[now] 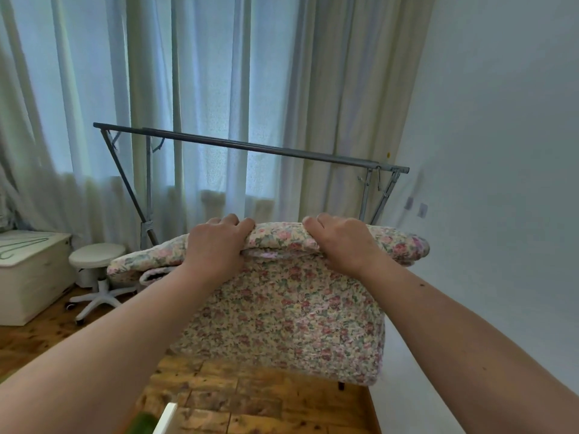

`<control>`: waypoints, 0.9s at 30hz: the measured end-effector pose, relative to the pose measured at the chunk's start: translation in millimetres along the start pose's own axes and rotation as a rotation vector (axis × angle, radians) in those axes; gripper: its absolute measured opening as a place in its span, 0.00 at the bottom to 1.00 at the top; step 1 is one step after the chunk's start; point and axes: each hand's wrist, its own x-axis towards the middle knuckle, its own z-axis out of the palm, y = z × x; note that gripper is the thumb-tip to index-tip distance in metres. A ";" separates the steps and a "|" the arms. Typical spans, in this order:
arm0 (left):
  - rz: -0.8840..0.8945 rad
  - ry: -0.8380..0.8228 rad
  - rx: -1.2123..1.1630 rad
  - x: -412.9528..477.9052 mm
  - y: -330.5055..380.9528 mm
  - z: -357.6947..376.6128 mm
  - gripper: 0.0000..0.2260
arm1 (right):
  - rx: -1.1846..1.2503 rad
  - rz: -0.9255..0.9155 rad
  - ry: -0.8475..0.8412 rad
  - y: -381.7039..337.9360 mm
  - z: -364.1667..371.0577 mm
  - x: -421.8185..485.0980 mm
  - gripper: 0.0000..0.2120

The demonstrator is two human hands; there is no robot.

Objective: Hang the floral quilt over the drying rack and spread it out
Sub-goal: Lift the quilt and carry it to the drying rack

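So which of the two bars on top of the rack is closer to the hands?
The longer front bar, which runs from the far left corner to the right end cap. The shorter back bar starts further in, nearer the curtains.

Soft, cool daylight filters through the sheer curtains (219, 89) behind the drying rack (250, 147), leaving the room evenly lit and somewhat dim, with no glare. Shadows are faint. The wide lens bends the rack's bars and stretches the frame edges. Detail looks slightly soft throughout.
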 end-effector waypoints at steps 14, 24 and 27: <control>-0.009 -0.010 -0.010 129.9 -62.7 142.9 0.21 | 0.084 -0.029 -0.008 30.1 139.8 141.7 0.21; 0.041 -0.012 -0.024 250.7 -160.9 229.8 0.20 | 0.039 0.022 -0.003 38.6 216.1 293.6 0.20; 0.060 0.004 -0.013 280.5 -181.7 246.5 0.19 | 0.050 0.045 0.009 42.5 233.5 327.9 0.20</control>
